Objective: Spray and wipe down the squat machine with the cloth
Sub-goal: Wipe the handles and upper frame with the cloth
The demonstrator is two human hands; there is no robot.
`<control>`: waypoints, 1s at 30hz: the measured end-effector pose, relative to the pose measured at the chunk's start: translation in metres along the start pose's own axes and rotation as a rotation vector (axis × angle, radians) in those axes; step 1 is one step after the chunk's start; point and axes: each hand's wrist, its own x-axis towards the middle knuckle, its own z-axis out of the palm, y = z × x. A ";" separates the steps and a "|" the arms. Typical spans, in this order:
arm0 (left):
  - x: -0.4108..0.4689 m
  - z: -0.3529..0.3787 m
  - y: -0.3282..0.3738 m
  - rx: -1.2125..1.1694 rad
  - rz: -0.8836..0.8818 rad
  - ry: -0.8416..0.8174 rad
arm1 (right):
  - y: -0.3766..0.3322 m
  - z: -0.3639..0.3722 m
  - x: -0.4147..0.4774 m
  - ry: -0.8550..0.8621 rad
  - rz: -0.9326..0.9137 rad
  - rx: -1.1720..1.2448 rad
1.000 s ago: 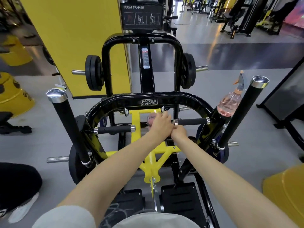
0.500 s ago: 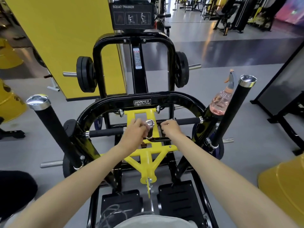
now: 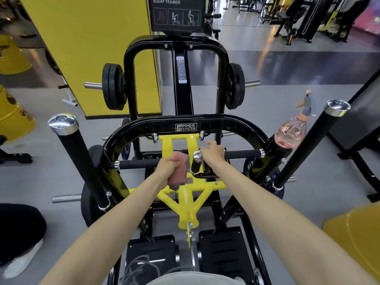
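Centrally, cloth [image 3: 180, 168] gripped in left hand [image 3: 166, 169], right hand [image 3: 212, 154] just beside.

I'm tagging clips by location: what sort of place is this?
Most likely a commercial gym: a Hammer Strength squat trainer loaded with weight plates, and more exercise machines across the floor behind.

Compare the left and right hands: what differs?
The left hand grips the pink cloth in a fist; the right hand holds no cloth. Left sits by the left handle bar; right rests at the inner end of the right handle bar, grip unclear. Both are bare, reaching forward.
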 end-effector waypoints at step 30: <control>0.052 0.055 -0.054 0.508 0.142 0.027 | -0.003 0.049 0.028 0.190 -0.303 -0.388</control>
